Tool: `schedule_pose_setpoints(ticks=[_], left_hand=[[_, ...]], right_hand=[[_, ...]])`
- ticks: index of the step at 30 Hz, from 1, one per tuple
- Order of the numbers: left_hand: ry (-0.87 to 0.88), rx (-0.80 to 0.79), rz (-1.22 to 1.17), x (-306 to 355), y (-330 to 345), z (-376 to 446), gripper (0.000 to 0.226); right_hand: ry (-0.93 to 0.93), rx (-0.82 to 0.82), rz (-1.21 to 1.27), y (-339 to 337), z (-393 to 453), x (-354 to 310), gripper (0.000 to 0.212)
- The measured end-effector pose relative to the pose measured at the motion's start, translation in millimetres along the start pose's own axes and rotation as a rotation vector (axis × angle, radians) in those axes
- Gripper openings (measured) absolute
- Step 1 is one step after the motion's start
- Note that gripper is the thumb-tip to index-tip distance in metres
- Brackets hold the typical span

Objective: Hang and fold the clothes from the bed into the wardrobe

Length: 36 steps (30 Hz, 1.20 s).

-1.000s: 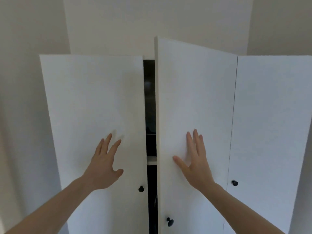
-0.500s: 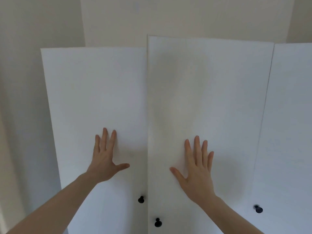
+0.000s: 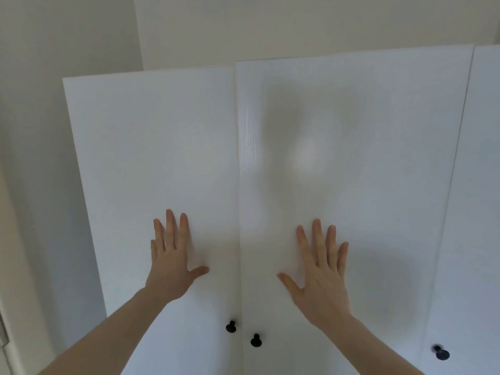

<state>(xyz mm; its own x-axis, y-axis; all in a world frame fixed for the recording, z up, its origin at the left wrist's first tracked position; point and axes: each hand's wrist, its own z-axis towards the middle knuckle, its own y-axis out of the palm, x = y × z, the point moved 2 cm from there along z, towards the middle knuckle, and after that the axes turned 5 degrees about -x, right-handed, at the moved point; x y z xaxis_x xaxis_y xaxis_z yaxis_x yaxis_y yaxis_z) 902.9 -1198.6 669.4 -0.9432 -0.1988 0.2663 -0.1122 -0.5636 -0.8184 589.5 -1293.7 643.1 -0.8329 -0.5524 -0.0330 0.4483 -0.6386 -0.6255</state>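
Left hand [image 3: 173,262] and right hand [image 3: 320,277] flat, fingers straight, gripping nothing, each pressed on a wardrobe door [image 3: 151,163], apparently to seat both shut. Black knobs [image 3: 230,326] below untouched. Clothes, bed not visible.

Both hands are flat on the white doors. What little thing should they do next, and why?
Probably lift both hands away. The left hand lies flat on the left door and the right hand flat on the middle door. The two doors meet with no dark gap showing between them, so they look closed and likely need no more pushing.
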Motion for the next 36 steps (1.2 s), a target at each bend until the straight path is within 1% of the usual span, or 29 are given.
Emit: schedule_pose_setpoints(ticks=[11, 15, 18, 28, 32, 36], left_hand=[[-0.026, -0.024, 0.077, 4.1, 2.5, 1.0, 0.139], [-0.013, -0.019, 0.068, 4.8, 2.2, 0.6, 0.139], [-0.014, -0.016, 0.08, 3.4, 3.5, 1.5, 0.139], [-0.015, -0.014, 0.086, 1.1, 3.7, 1.6, 0.139], [0.027, -0.07, 0.07, -5.4, -5.4, 0.1, 0.14], [0.043, -0.215, 0.117, -13.8, -17.6, -10.7, 0.133]], right_hand=[[-0.006, 0.006, -0.018, 11.4, -0.1, 2.5, 0.097], [0.001, 0.015, -0.021, 13.2, 1.2, 3.4, 0.104], [-0.008, 0.024, -0.04, 15.2, 1.3, 4.4, 0.095], [0.015, -0.027, -0.102, 23.0, 2.3, 4.2, 0.097], [0.032, -0.075, -0.118, 14.9, 2.9, -1.1, 0.096], [0.082, -0.155, -0.109, 2.1, -2.6, -13.7, 0.101]])
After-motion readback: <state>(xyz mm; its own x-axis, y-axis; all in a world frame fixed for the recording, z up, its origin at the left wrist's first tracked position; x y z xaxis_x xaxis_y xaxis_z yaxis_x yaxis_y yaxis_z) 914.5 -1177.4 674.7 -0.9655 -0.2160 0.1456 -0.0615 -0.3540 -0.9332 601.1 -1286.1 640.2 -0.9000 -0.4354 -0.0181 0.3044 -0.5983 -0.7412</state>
